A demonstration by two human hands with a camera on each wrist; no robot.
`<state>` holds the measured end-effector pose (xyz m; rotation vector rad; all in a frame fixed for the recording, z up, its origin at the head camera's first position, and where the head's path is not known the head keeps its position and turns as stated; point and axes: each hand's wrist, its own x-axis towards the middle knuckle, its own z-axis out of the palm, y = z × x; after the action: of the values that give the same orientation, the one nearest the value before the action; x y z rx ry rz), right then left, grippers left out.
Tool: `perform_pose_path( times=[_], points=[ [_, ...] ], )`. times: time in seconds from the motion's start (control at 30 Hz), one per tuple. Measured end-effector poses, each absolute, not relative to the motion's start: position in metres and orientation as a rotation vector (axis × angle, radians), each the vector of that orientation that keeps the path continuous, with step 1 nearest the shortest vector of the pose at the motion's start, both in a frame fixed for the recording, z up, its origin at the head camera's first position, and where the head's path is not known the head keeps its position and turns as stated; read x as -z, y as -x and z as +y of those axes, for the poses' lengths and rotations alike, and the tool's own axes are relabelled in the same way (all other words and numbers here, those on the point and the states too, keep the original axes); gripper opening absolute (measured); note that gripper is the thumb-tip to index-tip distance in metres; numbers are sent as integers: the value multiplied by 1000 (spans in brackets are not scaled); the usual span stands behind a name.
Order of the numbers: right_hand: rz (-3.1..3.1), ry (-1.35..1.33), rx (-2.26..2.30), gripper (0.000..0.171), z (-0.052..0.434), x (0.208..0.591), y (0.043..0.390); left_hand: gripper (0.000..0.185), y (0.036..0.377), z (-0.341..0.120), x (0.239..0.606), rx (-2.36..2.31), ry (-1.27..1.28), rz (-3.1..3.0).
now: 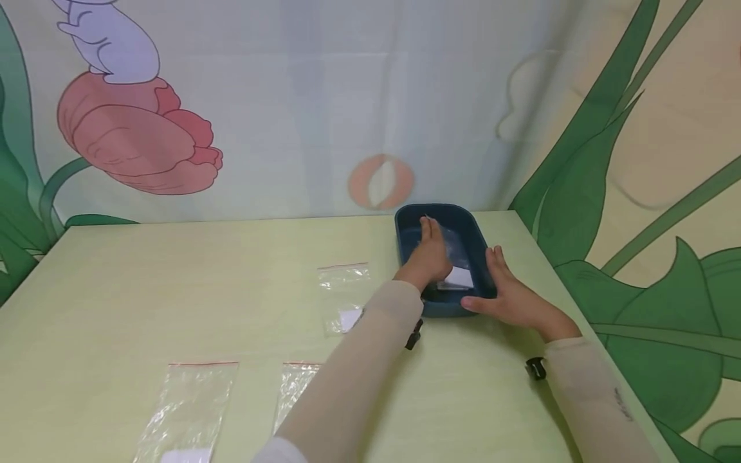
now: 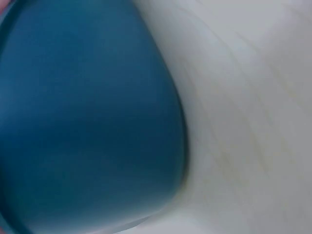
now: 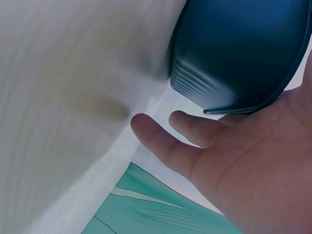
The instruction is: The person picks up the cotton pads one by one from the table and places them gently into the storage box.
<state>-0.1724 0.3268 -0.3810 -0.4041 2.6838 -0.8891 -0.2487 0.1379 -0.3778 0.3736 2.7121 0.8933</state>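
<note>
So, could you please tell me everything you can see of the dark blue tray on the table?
The dark blue tray is a shallow, rounded-corner tub that looks like smooth plastic, with stepped ridges low on its outer wall in the right wrist view. It sits upright near the table's far right corner. Inside lies a clear bag with a white slip. The left hand reaches into it, over the bag; the right hand rests open against its near right wall.

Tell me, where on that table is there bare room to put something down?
The far left of the table, left of the bag at mid-table, is bare. So is the near stretch between the two sleeves. It is crowded at the blue tray, where the left hand and right hand are.
</note>
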Motion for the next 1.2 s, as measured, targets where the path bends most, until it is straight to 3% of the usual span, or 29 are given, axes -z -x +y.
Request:
perform_pose_path(
  times=[0.47,0.8,1.2],
  points=[
    [2678,391,884,119,326,383,171,91,240,139,378,-701,-371,2830],
    [2679,372,861,119,327,385,173,90,229,145,374,-555,-233,2858],
    [2679,387,861,119,325,378,172,93,225,147,366,-707,-113,2767]
  ],
)
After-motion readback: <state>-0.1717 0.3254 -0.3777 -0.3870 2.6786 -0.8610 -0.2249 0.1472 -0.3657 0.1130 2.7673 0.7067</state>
